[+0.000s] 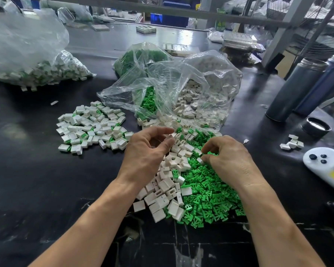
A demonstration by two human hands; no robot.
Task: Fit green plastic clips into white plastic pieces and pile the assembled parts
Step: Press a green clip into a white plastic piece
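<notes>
Both hands are working over the loose stock at the bench (37, 180) centre. Left hand (145, 151) is hovering over the white pieces (162, 191), thumb and forefinger curled toward each other near one piece at the top of the pile; cannot tell whether it is actually pinching it. Right hand (229, 160) is pinching a small white piece (200, 160) at its fingertips, just above the green clips (210, 193).

Layout is making sense for two-handed feeding: white pieces are spilling in a strip on the left, green clips on the right, both fanning out of the open clear bag (181, 83) behind, so each hand is reaching its own stock. Likely step: picking up parts for the next fit.

Orientation: the held piece is too small and too covered by fingertips to tell which way its slot is facing or where its long axis is running. Loose white pieces are lying at random, some slot-up, some flat-face-up. Clips are also lying every way, no common axis.

Assembled parts (93, 128) are sitting in a heap to the left, well apart from the raw stock, so finished and unfinished are not mixing. A second bag (27, 54) at far left is holding more white-and-green parts.
</notes>
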